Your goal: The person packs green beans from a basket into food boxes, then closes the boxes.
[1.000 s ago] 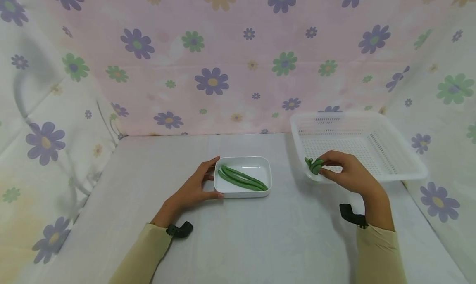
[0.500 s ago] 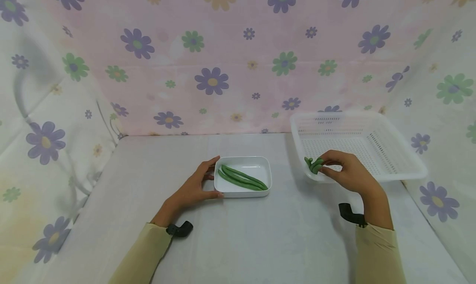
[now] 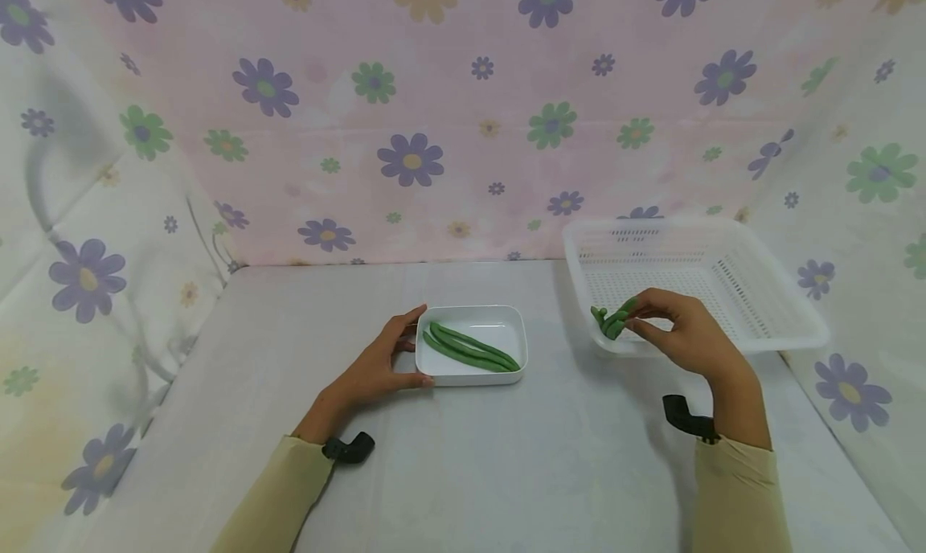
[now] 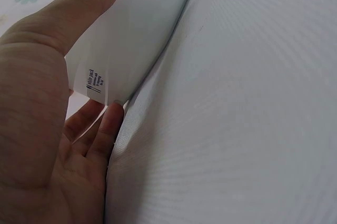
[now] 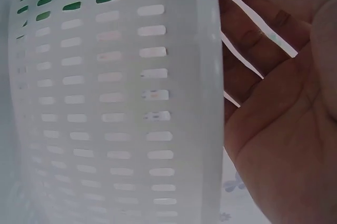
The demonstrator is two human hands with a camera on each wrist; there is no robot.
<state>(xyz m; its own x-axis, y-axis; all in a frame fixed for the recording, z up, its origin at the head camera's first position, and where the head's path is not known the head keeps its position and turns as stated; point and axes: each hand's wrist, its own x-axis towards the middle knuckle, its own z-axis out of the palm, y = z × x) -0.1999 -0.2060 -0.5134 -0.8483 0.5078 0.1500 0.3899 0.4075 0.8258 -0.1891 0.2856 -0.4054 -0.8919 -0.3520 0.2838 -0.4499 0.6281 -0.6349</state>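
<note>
My left hand [image 3: 369, 368] grips the left end of a small white rectangular dish [image 3: 473, 380], thumb at the front wall and fingers at the back. Several green beans [image 3: 466, 350] lie side by side inside, slanting down to the right. In the left wrist view, small dark print shows on the wall of the dish [image 4: 126, 40]. Over the near left corner of a white slotted plastic basket [image 3: 792, 312], my right hand [image 3: 687, 332] pinches a green bean [image 3: 629, 305] between thumb and fingers. More green beans [image 3: 612, 326] are bunched in that corner, partly behind the basket wall.
The basket stands at the back right of a table covered in white cloth [image 3: 463, 473]. Flower-printed curtains [image 3: 448, 119] enclose the back and both sides. Each wrist wears a black strap-on mount [image 3: 350, 448]. Bare cloth lies between the dish and the basket.
My right hand has shifted slightly up and to the right, drawing a green bean apart from the bunch. The left hand and the dish have stayed in place.
</note>
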